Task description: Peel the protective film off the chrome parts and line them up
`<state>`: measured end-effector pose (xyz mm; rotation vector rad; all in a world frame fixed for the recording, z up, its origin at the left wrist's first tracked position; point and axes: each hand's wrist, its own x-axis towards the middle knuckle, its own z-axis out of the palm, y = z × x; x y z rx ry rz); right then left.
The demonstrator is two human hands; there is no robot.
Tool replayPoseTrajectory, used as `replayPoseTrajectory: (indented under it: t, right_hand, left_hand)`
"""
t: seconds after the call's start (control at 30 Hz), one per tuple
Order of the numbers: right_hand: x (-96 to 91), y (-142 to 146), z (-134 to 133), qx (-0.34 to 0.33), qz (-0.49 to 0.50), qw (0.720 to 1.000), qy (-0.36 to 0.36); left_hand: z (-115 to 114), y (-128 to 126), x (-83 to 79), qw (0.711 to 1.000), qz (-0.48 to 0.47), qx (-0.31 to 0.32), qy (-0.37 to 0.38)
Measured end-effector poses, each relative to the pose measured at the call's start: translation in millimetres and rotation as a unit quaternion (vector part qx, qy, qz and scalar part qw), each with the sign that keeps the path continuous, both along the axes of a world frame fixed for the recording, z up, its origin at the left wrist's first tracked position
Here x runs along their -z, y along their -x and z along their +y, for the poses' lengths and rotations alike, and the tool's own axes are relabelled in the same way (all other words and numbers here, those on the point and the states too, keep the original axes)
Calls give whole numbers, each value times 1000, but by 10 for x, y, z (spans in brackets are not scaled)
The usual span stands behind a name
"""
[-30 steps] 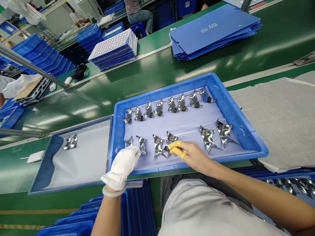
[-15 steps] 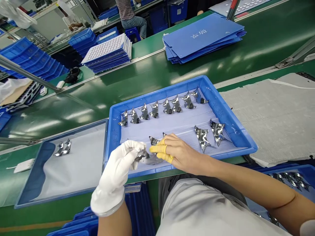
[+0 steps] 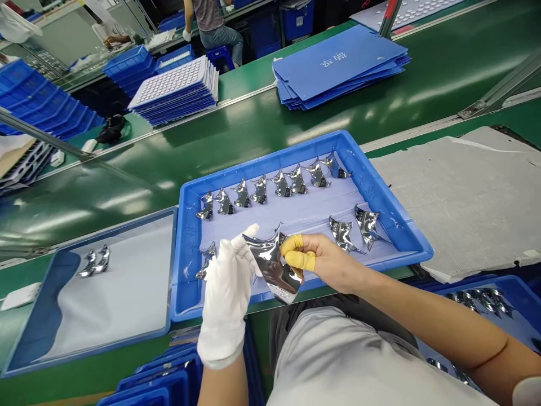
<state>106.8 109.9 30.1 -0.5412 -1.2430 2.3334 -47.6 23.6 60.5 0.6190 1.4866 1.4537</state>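
In the head view, a mirror-bright metal part point(image 3: 276, 268) is held over the front edge of the blue tray point(image 3: 186, 265). The right hand point(image 3: 325, 259), yellow covers on its fingers, pinches the part's right side; the white-gloved left hand point(image 3: 226, 293) is at its left edge, though whether it grips cannot be told. Along the tray's back wall stands a row of similar parts point(image 3: 258, 189). Left of the tray, a lined shallow tray point(image 3: 46, 316) carries two small shiny pieces point(image 3: 101, 260). Beyond the tray, blue sheets point(image 3: 338, 65) lie stacked.

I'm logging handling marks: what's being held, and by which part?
A shiny curved piece, pinched at its right edge by the right hand. The left hand is at its opposite edge; whether it grips is unclear.
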Motion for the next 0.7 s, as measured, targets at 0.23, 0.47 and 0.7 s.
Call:
replayPoseTrajectory:
  t: [0.23,0.47,0.7]
  right_hand:
    - [-129,-72,-77,11,-28,983,-179]
    - [-207,-165,-160,31,-17,891,-453]
    - [-202,-111,-161,-20,-27,993,-109]
  left_hand:
    - [-116,-101,165,995,40,24,-84]
    - [-196,-27,222,994,48,-38,-89]
    - [-142,-94,134,998,-14,-34,-55]
